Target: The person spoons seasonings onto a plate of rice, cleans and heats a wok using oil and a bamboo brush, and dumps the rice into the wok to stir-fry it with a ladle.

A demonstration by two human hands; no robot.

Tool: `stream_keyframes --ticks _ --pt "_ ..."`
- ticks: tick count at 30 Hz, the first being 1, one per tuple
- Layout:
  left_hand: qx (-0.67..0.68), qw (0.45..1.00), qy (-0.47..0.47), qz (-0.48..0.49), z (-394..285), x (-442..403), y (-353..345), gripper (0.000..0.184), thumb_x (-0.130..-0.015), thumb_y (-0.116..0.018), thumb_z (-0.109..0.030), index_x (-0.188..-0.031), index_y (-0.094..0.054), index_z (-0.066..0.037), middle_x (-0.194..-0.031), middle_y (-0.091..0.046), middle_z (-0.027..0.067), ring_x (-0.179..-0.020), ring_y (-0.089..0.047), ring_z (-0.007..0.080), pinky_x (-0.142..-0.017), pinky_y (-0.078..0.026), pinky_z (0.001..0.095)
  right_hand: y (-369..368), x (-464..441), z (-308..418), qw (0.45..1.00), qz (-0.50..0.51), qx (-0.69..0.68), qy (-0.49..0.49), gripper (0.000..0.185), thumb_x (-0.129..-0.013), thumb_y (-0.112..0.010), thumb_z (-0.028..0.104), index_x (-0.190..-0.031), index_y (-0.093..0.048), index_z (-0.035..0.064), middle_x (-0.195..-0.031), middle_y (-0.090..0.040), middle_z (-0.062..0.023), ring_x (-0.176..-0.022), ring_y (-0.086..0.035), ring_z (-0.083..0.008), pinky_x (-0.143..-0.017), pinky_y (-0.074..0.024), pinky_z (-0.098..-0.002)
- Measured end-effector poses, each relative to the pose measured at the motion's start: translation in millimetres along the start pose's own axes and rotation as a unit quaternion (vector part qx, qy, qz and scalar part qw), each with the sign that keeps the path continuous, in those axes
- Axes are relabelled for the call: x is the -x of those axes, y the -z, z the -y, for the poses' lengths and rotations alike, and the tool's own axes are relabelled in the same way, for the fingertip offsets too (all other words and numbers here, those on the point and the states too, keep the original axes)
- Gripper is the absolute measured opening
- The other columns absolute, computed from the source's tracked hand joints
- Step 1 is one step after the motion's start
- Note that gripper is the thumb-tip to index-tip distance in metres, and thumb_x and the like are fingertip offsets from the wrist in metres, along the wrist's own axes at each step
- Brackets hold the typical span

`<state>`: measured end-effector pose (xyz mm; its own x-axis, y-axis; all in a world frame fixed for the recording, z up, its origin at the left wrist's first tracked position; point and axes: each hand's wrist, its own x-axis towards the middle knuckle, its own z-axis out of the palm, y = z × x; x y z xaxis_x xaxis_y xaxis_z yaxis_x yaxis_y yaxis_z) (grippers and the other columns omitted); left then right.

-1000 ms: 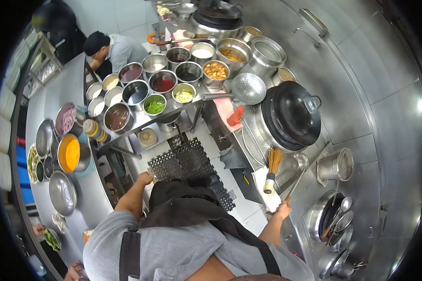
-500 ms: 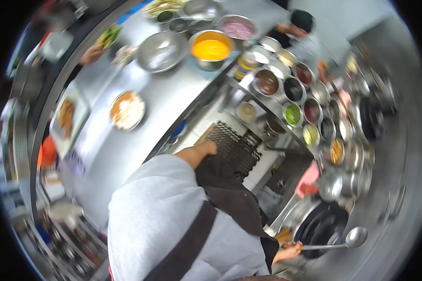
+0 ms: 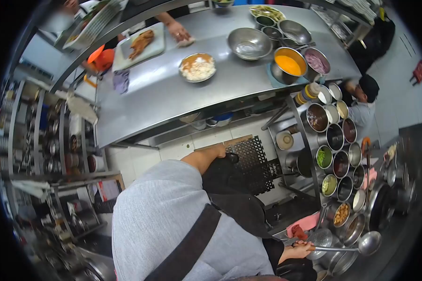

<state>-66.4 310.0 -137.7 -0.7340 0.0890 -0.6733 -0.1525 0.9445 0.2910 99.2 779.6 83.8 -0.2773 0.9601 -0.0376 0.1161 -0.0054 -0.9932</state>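
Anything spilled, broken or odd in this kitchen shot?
No clear spill or damage. Slightly untidy: a purple cloth lies crumpled beside the white board on the steel table, near the browned food.

Reaches out from the left side of the torso with a bare left forearm, slanting forward to the left grip, fingers too small to read. Holds the right grip out beyond the torso's right side, curled closed, well apart from the left, showing some bare forearm, with upper arm hidden.
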Motion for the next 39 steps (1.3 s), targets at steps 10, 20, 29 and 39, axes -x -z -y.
stream_keyframes --ticks 10,20,29,39 --pt "-0.006 0.994 0.089 0.061 91 33 -103 0.032 -0.066 -0.064 -0.018 -0.095 -0.069 -0.008 -0.102 -0.065 0.0165 -0.098 -0.061 0.0315 -0.081 -0.050 0.0364 -11 -39 45 0.997 0.017 -0.059 0.051 0.021 -0.085 -0.057 0.015 -0.096 -0.050 -0.0020 -0.065 -0.045 -0.0044 -0.046 -0.044 -0.0127 -0.040 -0.0386 -0.0254" --pt "0.023 0.999 -0.017 0.019 24 -38 34 0.035 -0.066 -0.058 -0.017 -0.096 -0.067 0.000 -0.105 -0.062 0.0223 -0.097 -0.061 0.0332 -0.084 -0.050 0.0406 6 41 2 0.998 -0.005 -0.046 -0.041 0.016 -0.084 -0.056 0.014 -0.090 -0.051 -0.0002 -0.061 -0.045 -0.0036 -0.044 -0.042 -0.0123 -0.037 -0.0366 -0.0251" --pt "-0.021 0.998 -0.061 0.005 81 -33 27 0.046 -0.067 -0.063 -0.033 -0.096 -0.066 0.002 -0.105 -0.061 0.0252 -0.097 -0.060 0.0380 -0.086 -0.047 0.0441 3 106 18 0.994 -0.096 0.022 -0.049 0.016 -0.079 -0.056 0.014 -0.089 -0.056 0.0018 -0.056 -0.044 -0.0027 -0.042 -0.042 -0.0132 -0.037 -0.0363 -0.0275" --pt "-0.030 0.979 0.028 0.200 204 -62 -68 0.026 -0.068 -0.061 -0.024 -0.080 -0.068 -0.002 -0.080 -0.066 0.0199 -0.070 -0.066 0.0313 -0.064 -0.052 0.0395 32 78 20 0.991 -0.109 -0.018 -0.071 0.015 -0.082 -0.055 0.008 -0.095 -0.047 0.0045 -0.059 -0.046 -0.0033 -0.035 -0.044 -0.0134 -0.030 -0.0367 -0.0279"
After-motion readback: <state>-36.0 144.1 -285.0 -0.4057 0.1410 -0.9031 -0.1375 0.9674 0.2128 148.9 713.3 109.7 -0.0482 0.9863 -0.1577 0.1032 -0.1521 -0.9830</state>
